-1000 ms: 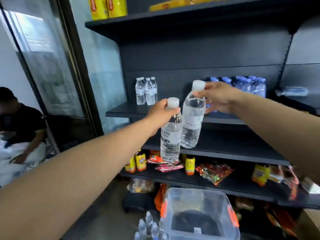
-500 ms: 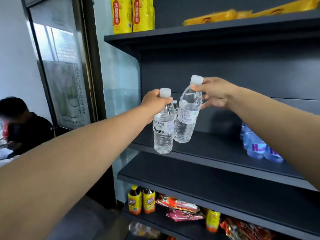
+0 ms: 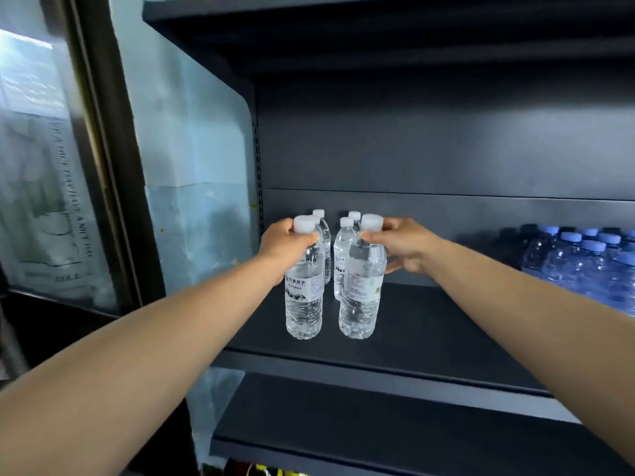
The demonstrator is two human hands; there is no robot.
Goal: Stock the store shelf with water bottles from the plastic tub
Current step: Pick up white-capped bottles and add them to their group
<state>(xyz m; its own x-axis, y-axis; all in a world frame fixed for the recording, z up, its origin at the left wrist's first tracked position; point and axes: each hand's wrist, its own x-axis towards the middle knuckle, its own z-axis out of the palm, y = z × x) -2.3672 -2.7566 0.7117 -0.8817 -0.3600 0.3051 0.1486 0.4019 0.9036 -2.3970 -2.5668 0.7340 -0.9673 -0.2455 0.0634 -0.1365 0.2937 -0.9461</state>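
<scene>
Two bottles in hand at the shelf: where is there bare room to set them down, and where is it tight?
Bare shelf runs from the white-capped bottles at back left to the blue-capped bottles at right, and along the front edge. It is crowded at back left, where the left hand and right hand hold the left bottle and right bottle.

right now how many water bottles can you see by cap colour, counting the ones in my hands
clear plastic white-capped water bottles held, one in the left hand, one in the right hand: 2
white-capped bottles standing behind them on the dark metal shelf: 3
blue-capped clear bottles at the right: at least 6, blurred and cut off by the frame edge
total: at least 11
</scene>
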